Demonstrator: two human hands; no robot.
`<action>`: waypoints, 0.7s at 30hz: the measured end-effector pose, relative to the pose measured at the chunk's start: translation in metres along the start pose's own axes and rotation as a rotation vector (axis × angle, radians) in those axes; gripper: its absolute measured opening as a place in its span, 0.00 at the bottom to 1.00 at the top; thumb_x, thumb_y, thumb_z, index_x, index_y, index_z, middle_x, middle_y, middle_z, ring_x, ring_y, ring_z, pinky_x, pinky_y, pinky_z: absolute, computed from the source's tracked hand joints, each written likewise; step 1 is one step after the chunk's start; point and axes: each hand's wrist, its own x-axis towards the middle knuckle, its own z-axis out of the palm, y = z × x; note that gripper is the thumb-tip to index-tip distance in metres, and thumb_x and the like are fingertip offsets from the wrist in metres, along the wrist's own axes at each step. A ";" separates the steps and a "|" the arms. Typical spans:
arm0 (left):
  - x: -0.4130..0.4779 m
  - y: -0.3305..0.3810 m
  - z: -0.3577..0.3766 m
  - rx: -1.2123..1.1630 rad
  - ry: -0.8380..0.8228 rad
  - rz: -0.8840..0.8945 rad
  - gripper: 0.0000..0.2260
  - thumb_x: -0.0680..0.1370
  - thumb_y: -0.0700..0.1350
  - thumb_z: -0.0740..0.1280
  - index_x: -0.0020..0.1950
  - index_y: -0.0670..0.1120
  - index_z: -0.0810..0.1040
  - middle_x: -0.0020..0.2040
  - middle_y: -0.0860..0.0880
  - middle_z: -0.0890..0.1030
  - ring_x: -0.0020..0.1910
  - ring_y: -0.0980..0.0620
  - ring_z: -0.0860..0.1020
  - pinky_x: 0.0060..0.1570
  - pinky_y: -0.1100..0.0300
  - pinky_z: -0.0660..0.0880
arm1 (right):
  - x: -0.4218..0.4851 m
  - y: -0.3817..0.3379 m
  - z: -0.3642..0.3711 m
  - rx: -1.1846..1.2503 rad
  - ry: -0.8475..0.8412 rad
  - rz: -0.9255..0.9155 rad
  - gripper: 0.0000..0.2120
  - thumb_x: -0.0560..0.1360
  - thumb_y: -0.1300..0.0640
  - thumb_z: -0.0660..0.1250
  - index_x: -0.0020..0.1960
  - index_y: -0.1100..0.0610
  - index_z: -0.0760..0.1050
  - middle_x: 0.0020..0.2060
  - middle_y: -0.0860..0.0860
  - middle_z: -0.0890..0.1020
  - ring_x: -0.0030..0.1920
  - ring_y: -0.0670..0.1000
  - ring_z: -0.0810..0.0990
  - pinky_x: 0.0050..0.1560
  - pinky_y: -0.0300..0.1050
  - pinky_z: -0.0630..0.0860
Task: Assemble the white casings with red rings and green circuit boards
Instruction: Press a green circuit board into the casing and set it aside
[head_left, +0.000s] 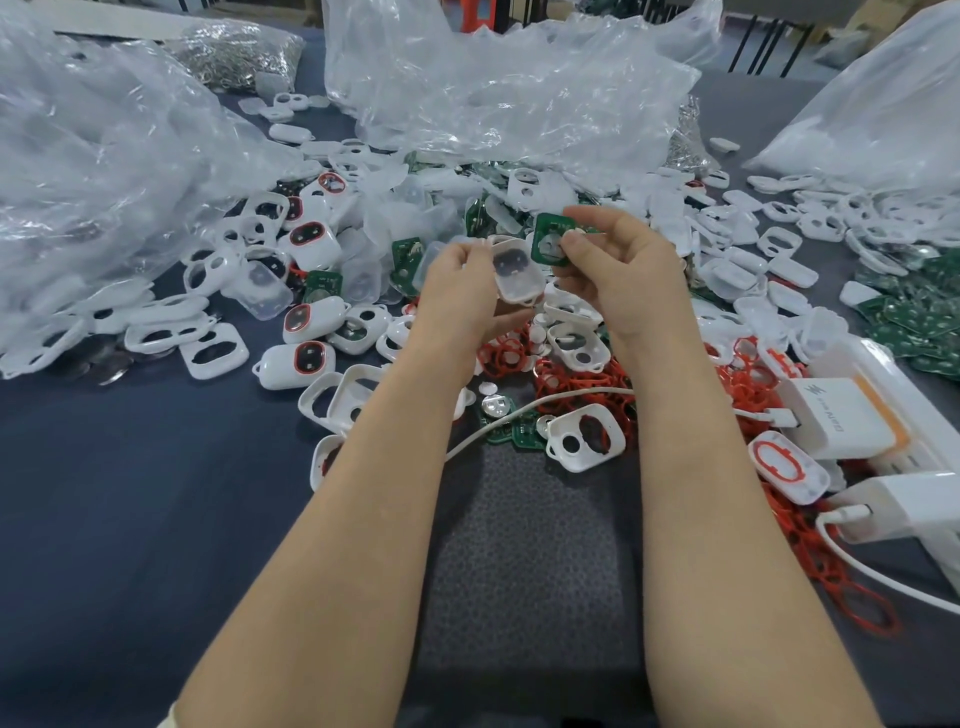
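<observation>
My left hand (457, 286) holds a white casing (517, 270) with its open side facing me, above the pile in the middle of the table. My right hand (618, 260) pinches a green circuit board (549, 240) just to the right of the casing, the two nearly touching. Loose red rings (582, 384) lie in a heap below my hands. Several white casings fitted with red rings (309, 358) lie to the left.
Large clear plastic bags (493, 88) stand at the back, left and right. A heap of green boards (919, 322) lies far right. White chargers (841, 415) with a cable (519, 410) sit right of my arms. A dark textured mat (530, 561) lies between my forearms.
</observation>
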 end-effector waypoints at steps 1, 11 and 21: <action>0.000 0.000 0.000 0.006 -0.010 -0.002 0.10 0.84 0.47 0.55 0.47 0.48 0.72 0.59 0.39 0.78 0.53 0.39 0.81 0.32 0.61 0.78 | 0.000 0.000 0.000 -0.025 -0.005 -0.011 0.09 0.77 0.65 0.65 0.48 0.52 0.78 0.39 0.51 0.83 0.37 0.45 0.81 0.41 0.38 0.78; 0.002 -0.002 0.000 0.121 -0.089 0.004 0.11 0.84 0.48 0.55 0.49 0.47 0.74 0.57 0.40 0.80 0.52 0.42 0.81 0.40 0.55 0.80 | -0.002 -0.001 0.002 -0.264 -0.066 -0.145 0.10 0.76 0.65 0.66 0.44 0.50 0.77 0.40 0.46 0.82 0.44 0.43 0.81 0.49 0.34 0.77; 0.005 -0.003 -0.002 0.170 -0.091 0.024 0.11 0.84 0.49 0.54 0.49 0.47 0.74 0.50 0.42 0.80 0.42 0.47 0.81 0.44 0.52 0.81 | -0.002 0.000 0.002 -0.366 -0.119 -0.162 0.12 0.76 0.64 0.66 0.43 0.46 0.76 0.42 0.52 0.83 0.50 0.63 0.79 0.55 0.58 0.76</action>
